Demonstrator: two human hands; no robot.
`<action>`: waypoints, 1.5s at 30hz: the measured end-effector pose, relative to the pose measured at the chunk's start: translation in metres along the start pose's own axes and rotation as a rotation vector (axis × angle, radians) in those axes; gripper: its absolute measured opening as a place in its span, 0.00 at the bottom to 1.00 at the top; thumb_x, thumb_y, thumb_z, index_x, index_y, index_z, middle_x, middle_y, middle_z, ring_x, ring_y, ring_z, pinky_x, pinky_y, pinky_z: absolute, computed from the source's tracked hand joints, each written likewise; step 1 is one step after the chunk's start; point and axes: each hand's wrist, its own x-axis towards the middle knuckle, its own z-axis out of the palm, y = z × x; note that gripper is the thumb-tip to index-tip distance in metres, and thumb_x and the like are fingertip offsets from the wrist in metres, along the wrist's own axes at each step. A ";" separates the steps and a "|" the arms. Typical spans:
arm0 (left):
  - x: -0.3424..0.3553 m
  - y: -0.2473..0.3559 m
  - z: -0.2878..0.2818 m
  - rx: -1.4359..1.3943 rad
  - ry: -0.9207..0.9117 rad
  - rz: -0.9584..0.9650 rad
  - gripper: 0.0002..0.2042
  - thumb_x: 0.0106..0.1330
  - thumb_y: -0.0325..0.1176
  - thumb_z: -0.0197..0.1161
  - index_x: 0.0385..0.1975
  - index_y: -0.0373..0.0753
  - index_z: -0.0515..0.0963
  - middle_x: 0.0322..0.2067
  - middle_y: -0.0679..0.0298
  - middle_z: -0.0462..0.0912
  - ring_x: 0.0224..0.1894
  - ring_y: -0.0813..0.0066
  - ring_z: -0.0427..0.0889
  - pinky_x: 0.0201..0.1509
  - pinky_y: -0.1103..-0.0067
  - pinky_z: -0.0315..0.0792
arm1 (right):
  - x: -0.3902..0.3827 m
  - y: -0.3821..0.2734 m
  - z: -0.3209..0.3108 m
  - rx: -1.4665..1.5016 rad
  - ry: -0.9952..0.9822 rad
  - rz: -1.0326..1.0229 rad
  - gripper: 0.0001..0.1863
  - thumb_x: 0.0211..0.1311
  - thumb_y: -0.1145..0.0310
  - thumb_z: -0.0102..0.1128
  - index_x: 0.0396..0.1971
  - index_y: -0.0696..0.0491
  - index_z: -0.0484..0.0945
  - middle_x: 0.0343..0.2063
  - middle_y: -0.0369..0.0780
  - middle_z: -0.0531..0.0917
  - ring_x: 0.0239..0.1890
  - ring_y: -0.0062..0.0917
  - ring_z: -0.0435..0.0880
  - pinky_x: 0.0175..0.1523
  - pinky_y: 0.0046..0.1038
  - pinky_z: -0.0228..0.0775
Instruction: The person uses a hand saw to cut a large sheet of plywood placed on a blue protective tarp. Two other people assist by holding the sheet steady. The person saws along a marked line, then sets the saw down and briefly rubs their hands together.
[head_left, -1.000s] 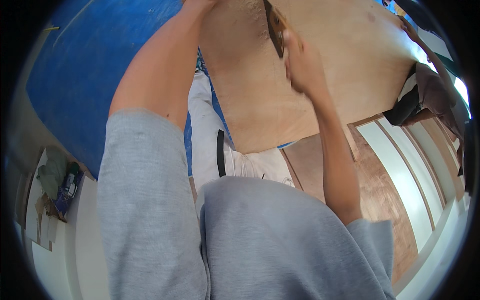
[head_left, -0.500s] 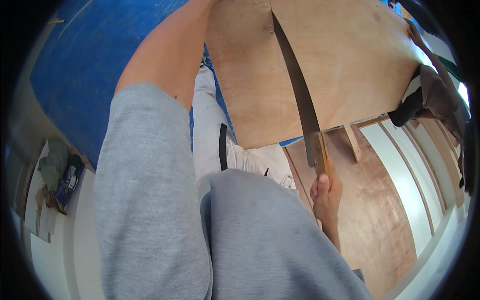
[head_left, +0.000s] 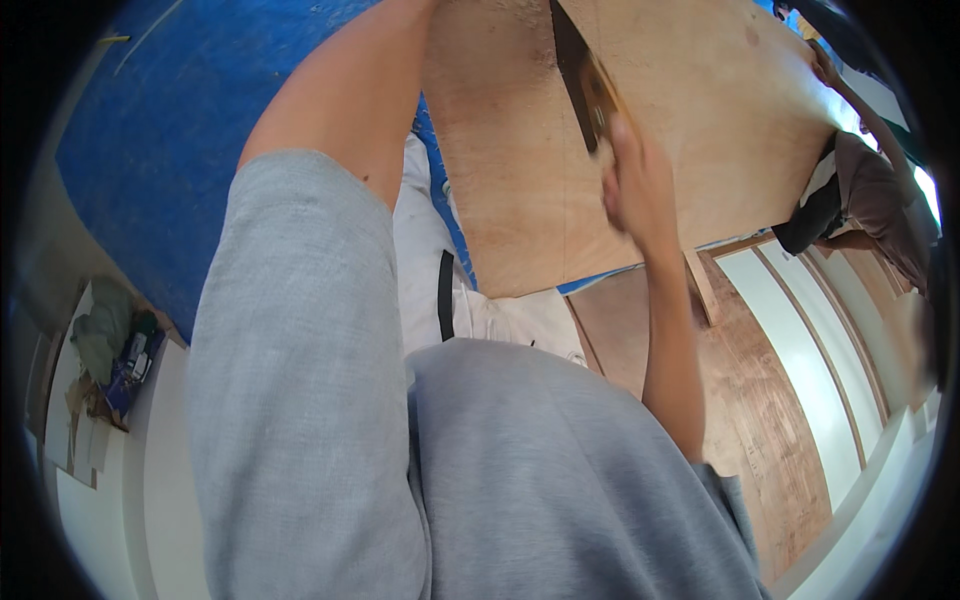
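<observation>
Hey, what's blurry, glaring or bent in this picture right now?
In the head view, the right hand gripping the saw looks smeared; also in the head view, glare whitens the right edge of the plywood sheet; and in the head view, fisheye distortion curves the pale strips at right.

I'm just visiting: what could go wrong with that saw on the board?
1. The saw in the right hand might jump sideways; the left forearm runs out of view at the top, so how near the left hand is cannot be told.
2. The white trousers are close by the near edge of the wooden board, so a slip could catch them.
3. Another person's hand is at the board's right edge; if the board shifted, the saw could bind.
</observation>
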 end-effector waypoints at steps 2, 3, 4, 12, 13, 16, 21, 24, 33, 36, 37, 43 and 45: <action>0.000 0.000 -0.001 0.022 -0.091 -0.017 0.36 0.73 0.65 0.46 0.38 0.35 0.89 0.45 0.46 0.88 0.51 0.47 0.86 0.60 0.59 0.77 | -0.086 -0.012 -0.009 0.006 0.167 0.200 0.26 0.81 0.48 0.48 0.55 0.57 0.78 0.13 0.26 0.62 0.13 0.11 0.60 0.18 0.18 0.52; 0.000 -0.002 -0.004 0.036 -0.031 -0.008 0.36 0.74 0.65 0.46 0.39 0.35 0.89 0.46 0.46 0.88 0.52 0.47 0.86 0.60 0.59 0.77 | -0.122 -0.023 -0.020 -0.094 0.110 0.280 0.26 0.81 0.52 0.47 0.64 0.58 0.73 0.18 0.27 0.67 0.16 0.11 0.62 0.21 0.18 0.54; -0.001 -0.003 -0.006 0.046 0.022 0.003 0.36 0.74 0.65 0.46 0.40 0.34 0.88 0.47 0.45 0.88 0.53 0.47 0.86 0.61 0.59 0.76 | -0.154 -0.033 -0.030 -0.057 0.036 0.262 0.29 0.81 0.55 0.47 0.72 0.59 0.68 0.23 0.28 0.71 0.19 0.10 0.65 0.24 0.18 0.56; -0.004 -0.010 -0.004 -0.044 -0.061 0.020 0.36 0.74 0.66 0.43 0.43 0.37 0.87 0.48 0.48 0.87 0.54 0.48 0.84 0.62 0.60 0.75 | -0.058 -0.077 -0.035 -0.210 0.038 0.339 0.28 0.81 0.48 0.47 0.56 0.59 0.80 0.15 0.27 0.65 0.17 0.10 0.65 0.22 0.21 0.56; -0.004 -0.009 -0.002 -0.044 -0.024 0.015 0.36 0.74 0.66 0.43 0.42 0.37 0.88 0.48 0.48 0.87 0.54 0.48 0.85 0.62 0.60 0.75 | -0.024 -0.071 -0.023 -0.107 -0.037 0.335 0.27 0.81 0.47 0.47 0.47 0.58 0.80 0.13 0.29 0.68 0.14 0.12 0.65 0.20 0.23 0.57; -0.003 -0.009 0.001 -0.059 -0.050 0.021 0.35 0.74 0.65 0.43 0.42 0.39 0.88 0.49 0.50 0.88 0.53 0.49 0.86 0.61 0.59 0.76 | 0.061 -0.049 0.013 -0.104 -0.020 0.214 0.25 0.78 0.44 0.49 0.36 0.54 0.76 0.12 0.29 0.68 0.11 0.15 0.65 0.18 0.24 0.60; 0.001 -0.006 -0.005 0.014 -0.072 0.024 0.35 0.75 0.65 0.42 0.44 0.40 0.89 0.48 0.51 0.88 0.52 0.47 0.86 0.58 0.58 0.78 | 0.058 -0.036 0.009 -0.015 -0.034 0.273 0.23 0.79 0.47 0.50 0.37 0.54 0.77 0.14 0.30 0.68 0.12 0.16 0.65 0.19 0.24 0.59; 0.002 -0.005 -0.011 0.040 -0.065 0.001 0.35 0.75 0.66 0.42 0.44 0.39 0.88 0.48 0.51 0.88 0.52 0.46 0.86 0.58 0.58 0.78 | -0.021 -0.046 -0.014 -0.164 -0.031 0.212 0.22 0.81 0.52 0.48 0.53 0.57 0.78 0.18 0.31 0.71 0.15 0.15 0.64 0.21 0.23 0.58; -0.003 -0.016 -0.007 -0.074 -0.001 -0.030 0.36 0.73 0.67 0.45 0.45 0.39 0.88 0.49 0.48 0.88 0.54 0.46 0.85 0.60 0.57 0.77 | -0.089 -0.086 -0.032 -0.146 -0.029 0.348 0.26 0.83 0.49 0.43 0.60 0.56 0.74 0.12 0.28 0.63 0.11 0.12 0.60 0.16 0.19 0.52; -0.004 -0.016 -0.005 -0.110 -0.013 -0.023 0.35 0.73 0.67 0.45 0.45 0.40 0.88 0.48 0.50 0.88 0.54 0.47 0.85 0.60 0.57 0.77 | 0.017 -0.064 0.003 -0.447 0.013 0.153 0.28 0.79 0.45 0.49 0.45 0.60 0.80 0.17 0.39 0.73 0.17 0.24 0.71 0.26 0.32 0.66; -0.003 -0.015 -0.005 -0.075 -0.047 -0.032 0.34 0.73 0.67 0.46 0.45 0.40 0.88 0.48 0.50 0.88 0.54 0.47 0.85 0.60 0.58 0.77 | 0.046 -0.060 0.003 -0.257 -0.043 0.244 0.28 0.78 0.44 0.50 0.42 0.58 0.79 0.15 0.35 0.71 0.15 0.21 0.70 0.23 0.29 0.64; -0.001 -0.013 -0.012 -0.045 -0.075 0.007 0.33 0.72 0.66 0.48 0.44 0.40 0.88 0.47 0.50 0.88 0.53 0.48 0.86 0.58 0.57 0.78 | 0.023 -0.021 0.004 -0.088 -0.021 0.257 0.18 0.77 0.52 0.56 0.41 0.54 0.77 0.16 0.29 0.69 0.14 0.15 0.67 0.20 0.23 0.60; -0.003 -0.013 -0.015 -0.029 -0.087 0.021 0.33 0.71 0.65 0.49 0.44 0.39 0.88 0.47 0.49 0.88 0.53 0.48 0.86 0.59 0.58 0.78 | -0.036 -0.031 -0.009 -0.216 -0.016 0.185 0.18 0.77 0.58 0.54 0.53 0.57 0.78 0.19 0.30 0.72 0.17 0.14 0.69 0.22 0.22 0.62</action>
